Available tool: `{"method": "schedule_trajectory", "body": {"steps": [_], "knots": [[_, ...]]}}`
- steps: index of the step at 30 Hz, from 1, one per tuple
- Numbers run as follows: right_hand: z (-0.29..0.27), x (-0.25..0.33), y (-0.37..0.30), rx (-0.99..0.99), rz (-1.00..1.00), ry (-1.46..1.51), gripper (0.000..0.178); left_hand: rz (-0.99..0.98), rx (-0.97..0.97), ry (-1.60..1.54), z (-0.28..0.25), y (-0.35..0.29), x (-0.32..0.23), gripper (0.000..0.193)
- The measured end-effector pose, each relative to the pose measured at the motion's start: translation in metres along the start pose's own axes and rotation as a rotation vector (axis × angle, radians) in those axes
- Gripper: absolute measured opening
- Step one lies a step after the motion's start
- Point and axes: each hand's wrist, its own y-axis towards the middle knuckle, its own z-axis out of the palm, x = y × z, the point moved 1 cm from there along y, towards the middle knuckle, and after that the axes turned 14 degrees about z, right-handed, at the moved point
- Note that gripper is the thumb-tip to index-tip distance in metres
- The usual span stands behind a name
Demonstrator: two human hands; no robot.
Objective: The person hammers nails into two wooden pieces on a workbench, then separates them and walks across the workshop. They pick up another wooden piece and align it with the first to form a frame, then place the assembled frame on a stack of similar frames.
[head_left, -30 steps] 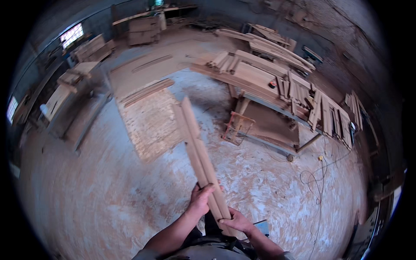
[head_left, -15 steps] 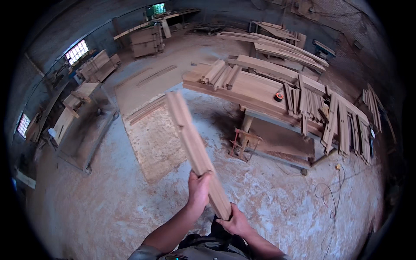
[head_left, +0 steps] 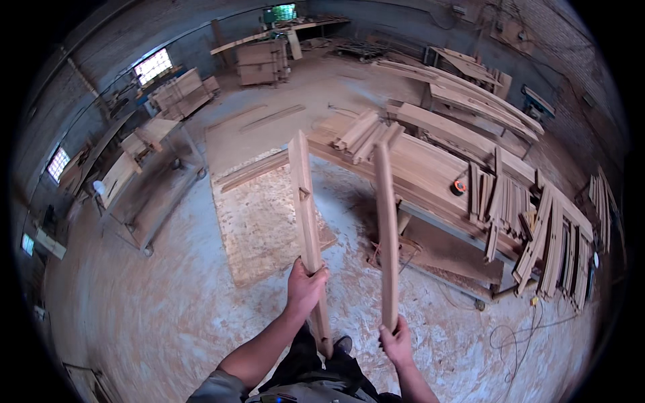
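Two long wooden pieces are held in the air in front of the person, apart from each other, both standing nearly lengthwise in the view. The left piece (head_left: 300, 174) has a small notch on its face; the left hand (head_left: 307, 285) is closed around it below the middle. The right piece (head_left: 387, 235) is slightly curved in the view, and the right hand (head_left: 397, 341) is closed on its lower end, with the thumb against the wood.

Behind the left piece, a pale board (head_left: 259, 232) lies on the floor (head_left: 168, 316), with some thin strips (head_left: 255, 170) along its far part. Behind the right piece is a wooden worktop (head_left: 433, 169). It carries a group of short pieces (head_left: 357, 129), a small round orange and black object (head_left: 458, 188) and, toward its right end, many narrow strips (head_left: 514, 205). A thin cable (head_left: 516, 349) lies on the floor at right.
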Motion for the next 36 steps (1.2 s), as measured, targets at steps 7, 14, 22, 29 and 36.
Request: {"method": "schedule_trajectory", "body": {"steps": [7,14,22,29,36], "knots": [[-0.034,0.022,0.077,-0.209,-0.122,-0.068,0.022,-0.073,-0.058,0.344,-0.101,0.017,0.010,0.038],[-0.042,0.075,0.140,-0.359,-0.017,-0.154,0.016,-0.177,-0.044,0.343,-0.176,0.035,0.032,0.041],[-0.051,0.105,0.252,-0.664,-0.090,-0.527,0.029,-0.193,-0.082,0.383,-0.229,0.075,0.050,0.045],[-0.054,0.144,0.303,-0.679,-0.023,-0.580,0.032,-0.149,-0.118,0.365,-0.237,0.111,0.049,0.045],[-0.098,0.156,0.374,-0.664,-0.028,-0.722,0.035,-0.186,-0.140,0.329,-0.212,0.143,0.044,0.045]]}}
